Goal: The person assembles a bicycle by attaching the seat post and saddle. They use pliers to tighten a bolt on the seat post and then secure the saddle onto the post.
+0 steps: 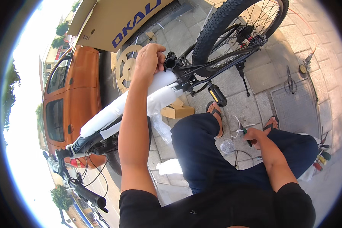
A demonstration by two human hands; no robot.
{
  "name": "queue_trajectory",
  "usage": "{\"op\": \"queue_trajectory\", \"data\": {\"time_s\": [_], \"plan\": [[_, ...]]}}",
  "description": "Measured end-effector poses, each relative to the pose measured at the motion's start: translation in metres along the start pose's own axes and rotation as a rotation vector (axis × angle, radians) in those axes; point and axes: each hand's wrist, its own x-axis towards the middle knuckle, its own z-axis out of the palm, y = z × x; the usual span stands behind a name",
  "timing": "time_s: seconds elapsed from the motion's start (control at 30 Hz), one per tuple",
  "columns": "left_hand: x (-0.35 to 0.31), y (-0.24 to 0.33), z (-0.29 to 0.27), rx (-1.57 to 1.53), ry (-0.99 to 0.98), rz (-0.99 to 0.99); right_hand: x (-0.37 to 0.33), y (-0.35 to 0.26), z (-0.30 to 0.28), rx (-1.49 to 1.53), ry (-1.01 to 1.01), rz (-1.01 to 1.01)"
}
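A bicycle frame (112, 114), its tubes wrapped in white foam, slants across my left side. My left hand (151, 60) is closed at the top of the frame, its curled fingers against the open end of the black seat tube (170, 63). Down by my right knee, my right hand (257, 137) is closed around a slim tool with a dark green and black handle (249, 143); its working end is hard to make out. White strips (238, 128) lie beside that hand. Below the frame, the black pedal (217, 95) faces my left foot.
The rear wheel (220, 34) and kickstand (242, 78) stand on paving ahead. At the lower left are the handlebars (85, 192). A large cardboard box (110, 24) and an orange car (78, 91) lie beyond. Scissors (290, 81) and several screwdrivers (323, 156) rest to the right.
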Motion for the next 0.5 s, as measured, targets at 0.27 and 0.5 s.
{"op": "queue_trajectory", "data": {"time_s": [0.27, 0.5], "plan": [[0.022, -0.018, -0.005, 0.03, -0.066, 0.078, -0.086, -0.007, -0.015, 0.559, 0.174, -0.051], [0.032, -0.012, -0.006, -0.009, -0.027, 0.1, -0.28, -0.015, 0.029, 0.75, 0.768, -0.544]]}}
